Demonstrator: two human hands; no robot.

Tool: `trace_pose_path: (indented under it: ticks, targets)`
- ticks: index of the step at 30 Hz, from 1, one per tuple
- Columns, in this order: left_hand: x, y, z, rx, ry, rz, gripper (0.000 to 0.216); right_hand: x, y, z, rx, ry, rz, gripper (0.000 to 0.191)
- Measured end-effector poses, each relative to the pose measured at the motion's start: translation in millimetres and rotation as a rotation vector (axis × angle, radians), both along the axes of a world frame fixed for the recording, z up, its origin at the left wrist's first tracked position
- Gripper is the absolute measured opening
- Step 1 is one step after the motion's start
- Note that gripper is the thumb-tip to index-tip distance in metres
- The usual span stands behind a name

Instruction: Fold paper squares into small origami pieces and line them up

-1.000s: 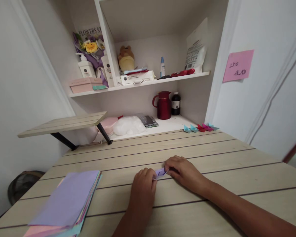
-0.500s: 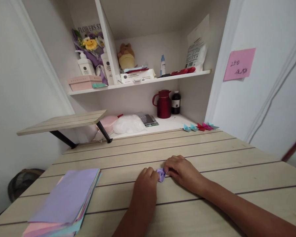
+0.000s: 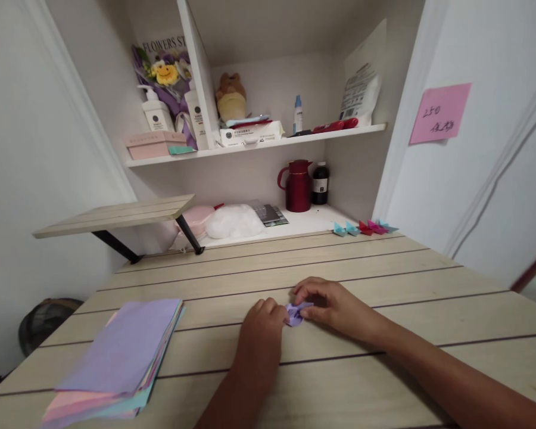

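- Head view: left hand (image 3: 262, 328) pinches left end of folded purple paper (image 3: 295, 314); paper sits between both hands.
- Right hand (image 3: 335, 304): fingers now arched off the thumb, was pinched half a second ago; thumb on paper. Likely regrip mid-fold.
- Left of left hand: paper stack (image 3: 120, 345).
- Beyond right hand: paper boats (image 3: 352, 229); farther right, pink note (image 3: 441, 113), "250", other characters unclear.
- Beyond left hand, high: sign (image 3: 163, 44) "FLOWERS ST"; wipes pack (image 3: 252, 133), print too small.

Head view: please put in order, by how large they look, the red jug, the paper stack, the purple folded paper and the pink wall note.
1. Paper stack
2. Pink wall note
3. Red jug
4. Purple folded paper, partly hidden
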State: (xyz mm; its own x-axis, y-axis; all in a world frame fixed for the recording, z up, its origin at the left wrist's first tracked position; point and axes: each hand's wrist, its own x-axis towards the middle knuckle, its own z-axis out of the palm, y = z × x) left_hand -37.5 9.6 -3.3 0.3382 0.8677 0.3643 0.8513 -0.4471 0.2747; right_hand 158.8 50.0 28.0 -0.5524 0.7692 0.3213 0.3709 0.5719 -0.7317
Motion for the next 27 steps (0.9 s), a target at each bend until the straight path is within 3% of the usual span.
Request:
trace_pose_path:
  ticks: [13,23,27]
  targets:
    - [6,-9,9.0,0.022,0.011,-0.122,0.018,-3,-1,-4.9,0.181,-0.215,-0.017,0.01]
    - [12,-6,1.2,0.165,0.198,-0.096,0.015,-8,-7,0.6,0.383,-0.399,-0.03,0.01]
    - [15,-4,0.4,0.127,0.184,-0.055,0.014,-7,-7,1.1,0.41,-0.384,-0.008,0.012]
